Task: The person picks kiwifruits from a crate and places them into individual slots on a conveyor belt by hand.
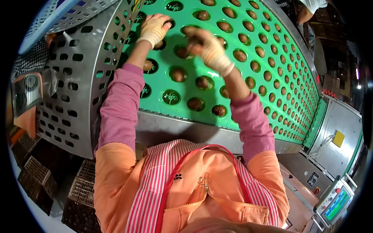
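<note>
We see glossy brown rounded pieces [178,75] sitting singly in round cups of a bright green sheet [157,82]. We judge them light, smooth, slippery and perhaps fragile, best held gently around their sides. Our striped-gloved left hand [153,30] spreads over cups; our blurred right hand [213,50] curls nearby. We cannot tell whether either grasps one.

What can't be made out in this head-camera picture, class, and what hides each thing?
All in the head view:

1. Whether the right hand holds anything: its fingertips are blurred.
2. What lies beneath the left hand: the hand itself covers it.
3. The writing on the control screen: too small to read.
4. The rest of the blue basket: cut off by the top edge.
5. Whoever wears the white sleeve: mostly cut off by the top edge.
</note>
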Available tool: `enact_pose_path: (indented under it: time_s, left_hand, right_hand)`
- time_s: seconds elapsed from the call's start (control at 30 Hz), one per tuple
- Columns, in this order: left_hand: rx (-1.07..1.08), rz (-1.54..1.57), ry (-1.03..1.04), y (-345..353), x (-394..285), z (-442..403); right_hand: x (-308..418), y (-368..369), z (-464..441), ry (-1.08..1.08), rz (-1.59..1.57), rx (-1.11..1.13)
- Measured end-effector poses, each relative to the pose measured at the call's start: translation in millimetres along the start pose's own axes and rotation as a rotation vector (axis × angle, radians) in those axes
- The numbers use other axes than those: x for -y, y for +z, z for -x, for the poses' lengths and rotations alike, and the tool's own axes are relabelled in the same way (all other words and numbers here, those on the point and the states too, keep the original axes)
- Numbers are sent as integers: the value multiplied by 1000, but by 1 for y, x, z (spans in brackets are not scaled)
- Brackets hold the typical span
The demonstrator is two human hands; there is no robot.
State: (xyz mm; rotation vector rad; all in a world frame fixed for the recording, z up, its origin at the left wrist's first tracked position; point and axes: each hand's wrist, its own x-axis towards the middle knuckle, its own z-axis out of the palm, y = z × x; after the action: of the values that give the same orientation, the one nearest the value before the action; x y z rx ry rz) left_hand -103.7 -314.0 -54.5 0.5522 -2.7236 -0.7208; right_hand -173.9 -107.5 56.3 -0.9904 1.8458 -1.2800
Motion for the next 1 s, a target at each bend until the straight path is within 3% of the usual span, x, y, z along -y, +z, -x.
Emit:
enact_pose_path:
  time_s: [0.07, 0.13, 0.23, 0.33, 0.47, 0.53, 0.6, 0.67, 0.8, 0.87, 0.93, 1.0]
  left_hand:
    - [-7, 164, -13, -15, -1, 1]
    - [62, 522, -52, -25, 8, 2]
    - [-106, 344, 15, -59, -16, 33]
    - [-31, 31, 29, -67, -29, 82]
    - [263, -297, -269, -69, -48, 139]
    - [217, -227, -73, -58, -28, 153]
    - [160, -56, 115, -56, -19, 153]
    - [146, -117, 180, -55, -18, 148]
    - [42, -236, 177, -43, -74, 139]
    - [345, -265, 39, -49, -136, 144]
    - [360, -270, 146, -22, -124, 140]
    - [340, -330, 96, -10, -106, 133]
  right_hand:
    - [-7, 41, 48, -308, 473, 240]
    - [8, 79, 92, -302, 402, 356]
    - [-20, 109, 124, -442, 885, 173]
    - [-21, 109, 152, -326, 815, 16]
    - [-15, 90, 205, -239, 691, -252]
    - [-24, 77, 237, -132, 599, -280]
    - [-32, 69, 279, -151, 550, -547]
    - [-38, 58, 331, -33, 512, -720]
    - [-49, 38, 459, 262, 312, -1241]
    - [-60, 30, 535, 373, 458, -1497]
    - [-49, 30, 608, 540, 323, -1689]
    - [-43, 42, 667, 643, 107, -1838]
